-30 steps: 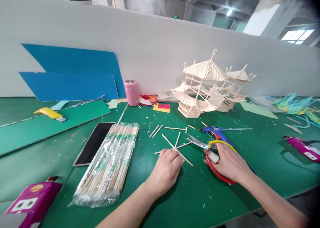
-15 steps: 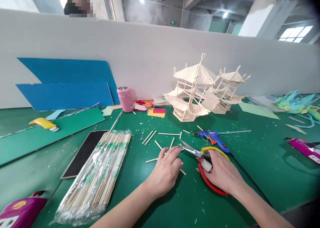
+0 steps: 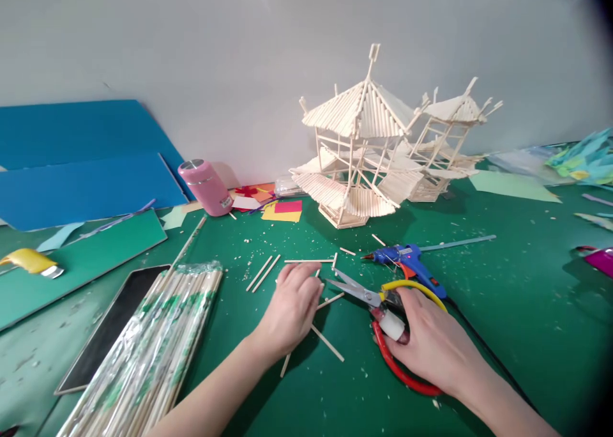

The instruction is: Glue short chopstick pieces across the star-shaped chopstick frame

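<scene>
My left hand point(image 3: 293, 306) has its fingers bent together over a small group of cut wooden sticks point(image 3: 327, 343). A thin wooden stick point(image 3: 317, 273) shows at its fingertips; the grip itself is partly hidden. In my right hand point(image 3: 431, 338) are scissors point(image 3: 360, 292) with one yellow and one red handle and a white wrapping near the pivot. The blades stand apart and point left, close to my left fingertips. Behind the hands lie two parallel sticks point(image 3: 263, 274) and a longer horizontal one point(image 3: 309, 260).
A stick-built pavilion model point(image 3: 359, 114) stands behind, joined by a smaller one point(image 3: 445, 149). A blue glue gun point(image 3: 407, 259) lies right. Bagged sticks point(image 3: 158, 341) overlap a dark phone-like slab point(image 3: 115, 328) at left. Beyond are a pink flask point(image 3: 205, 188), blue boards point(image 3: 90, 191) and a yellow cutter point(image 3: 29, 261).
The view has tilted down and come nearer the table. My left hand has shifted slightly left, and the sticks under it lie at different angles. The scissors remain in my right hand.
</scene>
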Motion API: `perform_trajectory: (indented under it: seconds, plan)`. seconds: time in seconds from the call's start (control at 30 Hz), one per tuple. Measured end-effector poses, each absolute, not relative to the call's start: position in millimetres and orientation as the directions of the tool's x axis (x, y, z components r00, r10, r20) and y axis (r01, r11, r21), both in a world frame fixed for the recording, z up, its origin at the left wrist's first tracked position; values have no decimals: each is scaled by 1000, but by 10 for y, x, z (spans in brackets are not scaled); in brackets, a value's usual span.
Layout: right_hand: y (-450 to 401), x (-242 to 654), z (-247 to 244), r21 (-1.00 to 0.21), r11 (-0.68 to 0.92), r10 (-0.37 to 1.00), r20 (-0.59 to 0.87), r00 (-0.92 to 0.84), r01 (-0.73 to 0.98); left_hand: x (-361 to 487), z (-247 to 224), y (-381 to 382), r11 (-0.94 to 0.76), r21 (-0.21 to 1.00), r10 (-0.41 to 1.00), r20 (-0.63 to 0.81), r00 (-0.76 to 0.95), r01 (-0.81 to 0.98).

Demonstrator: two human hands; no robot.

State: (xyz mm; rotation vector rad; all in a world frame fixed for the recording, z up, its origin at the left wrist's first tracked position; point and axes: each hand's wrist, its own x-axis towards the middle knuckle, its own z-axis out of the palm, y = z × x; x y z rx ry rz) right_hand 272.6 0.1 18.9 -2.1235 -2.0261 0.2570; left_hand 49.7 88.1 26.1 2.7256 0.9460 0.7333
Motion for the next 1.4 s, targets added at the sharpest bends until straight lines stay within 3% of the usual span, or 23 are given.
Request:
perform_trajectory:
  seconds: [0.17,0.27,0.33,0.47,0.67,0.9,1.13,1.4]
  plan:
    - [-185,2886,78,-234,-28,996,73,46,972,270,197,830,-600,396,771,520,368,695]
    - [-299,2990,-1,-145,35,987,162,-12,989,144,79,759,-519,382,766,606,217,765]
    - [-346,3045,-27,-92,89,976,208,-69,992,78,14,733,-535,302,730,635,252,789]
    - [-370,3097,-18,-53,159,954,266,-140,986,2,-38,741,-531,253,700,669,250,809]
    - [-327,3080,5,-170,199,947,286,-145,965,-1,-35,747,-518,191,679,685,265,833]
    - [-332,3076,-92,-340,240,898,433,-75,909,16,-32,746,-510,156,678,678,284,846]
    - [-367,3101,-37,-335,282,883,457,-106,899,36,-37,754,-512,172,691,664,285,842]
    - [-253,2900,266,-456,444,825,544,-153,771,69,-35,711,-533,200,714,628,310,822]
